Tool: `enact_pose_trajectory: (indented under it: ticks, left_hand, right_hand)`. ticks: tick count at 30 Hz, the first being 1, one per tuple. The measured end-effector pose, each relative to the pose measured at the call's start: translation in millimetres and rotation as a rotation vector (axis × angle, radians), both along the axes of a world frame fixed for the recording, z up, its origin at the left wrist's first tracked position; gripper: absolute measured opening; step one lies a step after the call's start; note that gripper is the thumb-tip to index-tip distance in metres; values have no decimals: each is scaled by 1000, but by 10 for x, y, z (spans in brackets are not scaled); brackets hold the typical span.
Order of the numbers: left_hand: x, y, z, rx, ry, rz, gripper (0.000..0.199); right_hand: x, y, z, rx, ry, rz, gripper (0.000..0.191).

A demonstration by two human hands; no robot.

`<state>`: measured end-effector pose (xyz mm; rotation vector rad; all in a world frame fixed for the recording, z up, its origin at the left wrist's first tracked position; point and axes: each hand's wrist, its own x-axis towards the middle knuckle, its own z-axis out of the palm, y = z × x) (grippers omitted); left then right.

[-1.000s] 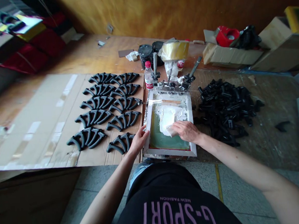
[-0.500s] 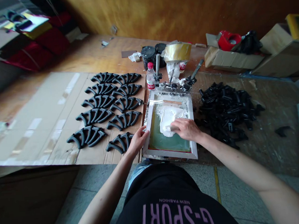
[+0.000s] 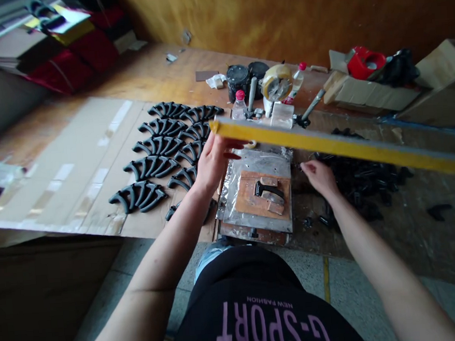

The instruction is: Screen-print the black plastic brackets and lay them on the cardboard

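My left hand (image 3: pixel 214 158) is at the left end of the raised screen-printing frame (image 3: pixel 338 144), its thumb side against the corner and the other fingers under the edge. The frame shows edge-on as a long yellow bar. Beneath it, a black curved handle-shaped part (image 3: pixel 270 192) lies on a brown block (image 3: pixel 245 203) fixed on a metal base plate (image 3: pixel 226 214). To the right of the plate, my right hand (image 3: pixel 319 178) has its fingers drawn together; anything between them is too small to make out. A pile of black parts (image 3: pixel 363 192) lies beside that hand.
Curved black parts (image 3: pixel 151 168) stand in fanned rows on cardboard (image 3: pixel 74 150) at left. Behind the plate are bottles (image 3: pixel 239 106), dark tubs (image 3: pixel 239 81), a tape roll (image 3: pixel 278 83) and metal clamp rods (image 3: pixel 312 105). A red tape dispenser (image 3: pixel 366 63) sits in a box.
The frame has swung up off the plate, uncovering the block and black part. My left hand has risen with it. My right hand has left the white paste and moved right to the pile.
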<state>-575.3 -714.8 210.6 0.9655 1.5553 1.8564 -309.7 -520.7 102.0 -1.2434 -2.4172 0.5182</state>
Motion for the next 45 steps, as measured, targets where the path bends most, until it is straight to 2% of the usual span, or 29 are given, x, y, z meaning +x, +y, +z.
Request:
enact_pose_trajectory:
  ticks: [3,5,6,8,10,12,13,15,18,21,24,26,29,32,35,41,45]
  left_hand:
    - [1,158,50,-5,-15,12,51]
    - [82,80,-63,-19,-85,63,51]
    - [150,-14,-164,-57,-136,61,52]
    - [335,-274,-426,-221,-253,-75,54]
    - [552,-560,-707,-422,-383,-283,58]
    - [732,-799,-944,-494,-507,-325,61]
    - [784,-895,-1037,-485,-552,-258,60]
    - [784,-1064,-1178,-453,-572,-15,53]
    - [551,-1376,-1363,-494,-501,330,44]
    - [224,-1815,-1616,-590,-492,441,45]
    - [-16,-2236,-1902,-792,-460,496,45]
    - [-111,-2412,-2046,-958,-431,490,46]
    - [-200,-2484,-2134,-1152,-329,429,52]
    - [-281,-2410,-2112,-1327,-149,383,59]
    - [-393,-2302,-2082,-1436,-28,354,64]
    - [-774,-2131,-2119,-1419,2,300,65]
    - [-987,-2150,-2119,-1349,-12,243,64]
  right_hand:
    - [-140,-500,-317,19,-201,193,33]
    - [-249,-739,-390,68,-357,250,26]
    - [-290,-819,-384,80,-407,245,23]
    - [-367,-938,-313,82,-426,219,20]
    - [-487,-1087,-210,93,-348,235,21]
    - [-688,-1341,-115,129,-236,320,23]
    - [-815,-1509,-76,150,-194,382,24]
    - [-1084,-1881,-19,183,-146,522,23]
    - [-1427,-2336,-6,147,-110,755,18]
    - [-1625,-2522,-86,4,-166,899,19]
    - [-1725,-2559,-230,-174,-362,887,21]
    - [-1777,-2586,-336,-268,-481,871,22]
    - [-1852,-2662,-469,-351,-538,855,27]
    - [-1910,-2739,-537,-399,-543,833,34]
    - [-1955,-2795,-551,-414,-542,800,39]
    - [-2136,-2840,-583,-420,-509,748,44]
    - [-2187,-2805,-615,-475,-441,734,42]
